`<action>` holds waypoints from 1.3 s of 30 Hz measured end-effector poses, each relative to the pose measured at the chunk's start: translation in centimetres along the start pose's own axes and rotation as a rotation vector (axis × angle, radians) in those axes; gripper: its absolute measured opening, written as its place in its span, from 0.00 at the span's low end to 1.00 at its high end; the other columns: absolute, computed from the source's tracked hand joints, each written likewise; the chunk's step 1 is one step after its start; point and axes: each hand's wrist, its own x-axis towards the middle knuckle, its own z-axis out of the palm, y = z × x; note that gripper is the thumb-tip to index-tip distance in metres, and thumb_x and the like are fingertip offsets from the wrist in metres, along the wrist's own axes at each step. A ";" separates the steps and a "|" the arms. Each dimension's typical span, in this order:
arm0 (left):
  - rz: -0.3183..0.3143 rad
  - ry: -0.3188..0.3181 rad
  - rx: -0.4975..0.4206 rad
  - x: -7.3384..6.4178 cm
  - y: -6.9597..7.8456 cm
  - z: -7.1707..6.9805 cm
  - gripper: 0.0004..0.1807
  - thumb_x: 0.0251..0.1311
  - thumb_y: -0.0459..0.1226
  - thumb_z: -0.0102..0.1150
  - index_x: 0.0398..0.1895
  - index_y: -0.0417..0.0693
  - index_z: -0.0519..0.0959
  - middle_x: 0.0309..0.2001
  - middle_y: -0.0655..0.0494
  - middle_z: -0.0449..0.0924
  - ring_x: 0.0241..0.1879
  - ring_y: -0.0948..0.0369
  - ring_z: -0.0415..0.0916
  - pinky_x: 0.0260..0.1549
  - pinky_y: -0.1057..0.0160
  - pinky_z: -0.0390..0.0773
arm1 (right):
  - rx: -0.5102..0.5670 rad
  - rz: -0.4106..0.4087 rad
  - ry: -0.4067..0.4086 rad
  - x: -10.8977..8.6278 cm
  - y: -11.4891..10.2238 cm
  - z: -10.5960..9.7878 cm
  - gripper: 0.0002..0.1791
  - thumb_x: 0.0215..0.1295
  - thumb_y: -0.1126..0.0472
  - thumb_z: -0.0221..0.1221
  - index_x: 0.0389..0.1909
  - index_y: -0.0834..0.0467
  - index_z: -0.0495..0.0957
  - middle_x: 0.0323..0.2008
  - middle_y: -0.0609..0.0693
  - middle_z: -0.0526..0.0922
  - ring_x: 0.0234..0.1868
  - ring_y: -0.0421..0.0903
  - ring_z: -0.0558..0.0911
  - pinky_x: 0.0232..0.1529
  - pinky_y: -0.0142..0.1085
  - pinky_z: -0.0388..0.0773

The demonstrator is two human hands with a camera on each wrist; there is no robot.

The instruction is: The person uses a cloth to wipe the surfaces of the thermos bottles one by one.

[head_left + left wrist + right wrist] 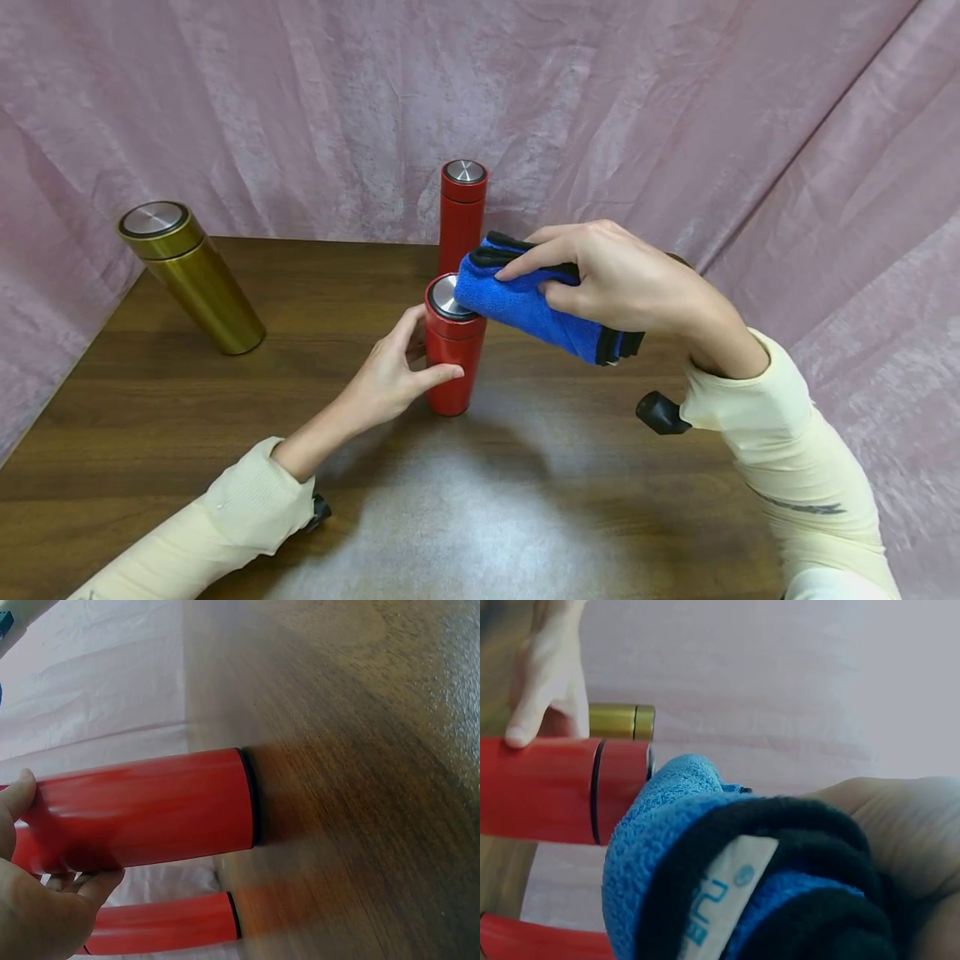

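A red thermos (453, 354) with a brushed-metal lid top stands upright on the wooden table. My left hand (386, 375) grips its side, the thumb across the front and the fingers round the back. In my right hand (622, 271) is a folded blue cloth (525, 304) with black edging, pinched between thumb and fingers. One end of the cloth lies over the right part of the thermos lid. The right wrist view shows a white label (727, 896) on the cloth, its folded end against the lid.
Behind the held thermos stands a second red thermos (462, 212), partly hidden by it and the cloth. A gold thermos (195, 279) stands at the left on the table (337, 308). A pink curtain (360, 117) hangs along the back and right.
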 end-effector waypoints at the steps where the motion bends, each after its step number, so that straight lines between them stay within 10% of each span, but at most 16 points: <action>1: 0.001 -0.002 -0.002 0.0 0.0 0.0 0.43 0.58 0.31 0.75 0.74 0.41 0.62 0.63 0.44 0.76 0.62 0.50 0.77 0.63 0.48 0.76 | 0.002 0.001 -0.004 -0.1 -0.2 0.0 0.26 0.64 0.70 0.57 0.57 0.44 0.87 0.62 0.50 0.81 0.45 0.48 0.80 0.42 0.41 0.76; 20: 0.022 -0.022 -0.048 -0.2 -0.2 -0.1 0.41 0.59 0.29 0.74 0.73 0.44 0.62 0.62 0.44 0.78 0.61 0.50 0.77 0.62 0.48 0.77 | 0.045 -0.100 -0.048 2.2 -2.0 0.1 0.25 0.65 0.70 0.55 0.57 0.46 0.87 0.62 0.49 0.81 0.50 0.46 0.81 0.48 0.40 0.79; 39: 0.003 0.000 -0.017 -0.1 0.0 0.0 0.44 0.58 0.31 0.76 0.74 0.39 0.61 0.65 0.43 0.75 0.63 0.49 0.76 0.62 0.49 0.76 | -0.036 -0.005 -0.014 3.5 -0.3 -0.1 0.26 0.63 0.72 0.53 0.56 0.49 0.87 0.56 0.49 0.83 0.45 0.50 0.79 0.43 0.41 0.74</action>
